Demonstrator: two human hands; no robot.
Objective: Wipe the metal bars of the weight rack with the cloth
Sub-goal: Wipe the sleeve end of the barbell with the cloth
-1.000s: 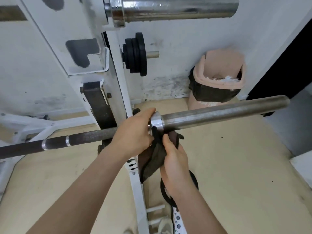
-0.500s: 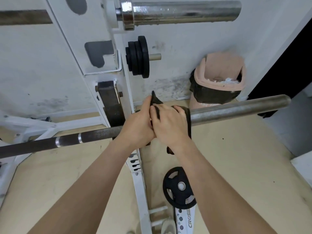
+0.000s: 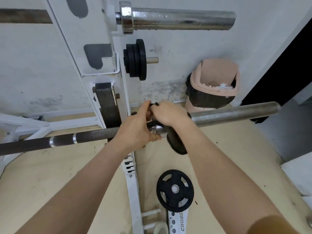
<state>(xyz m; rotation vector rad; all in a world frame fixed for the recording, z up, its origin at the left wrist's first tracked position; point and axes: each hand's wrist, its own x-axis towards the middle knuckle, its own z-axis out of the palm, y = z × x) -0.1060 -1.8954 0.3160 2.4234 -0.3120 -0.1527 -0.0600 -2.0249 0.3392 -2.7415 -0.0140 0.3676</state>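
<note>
— We see a white wall (image 3: pixel 177 48), stained grey near its base.
— We find a pale floor (image 3: pixel 228 157) below; a pink, black-lined bin (image 3: pixel 217 71) sits against that wall, near a dark opening (image 3: pixel 287 73).

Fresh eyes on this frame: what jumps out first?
Both hands meet mid-frame on the lower barbell: the left hand grips it beside the collar, and the right hand holds a dark cloth wrapped over the sleeve. Above them, a chrome barbell sleeve gleams on the white rack. A black weight plate sits low, near the rack's base.
</note>
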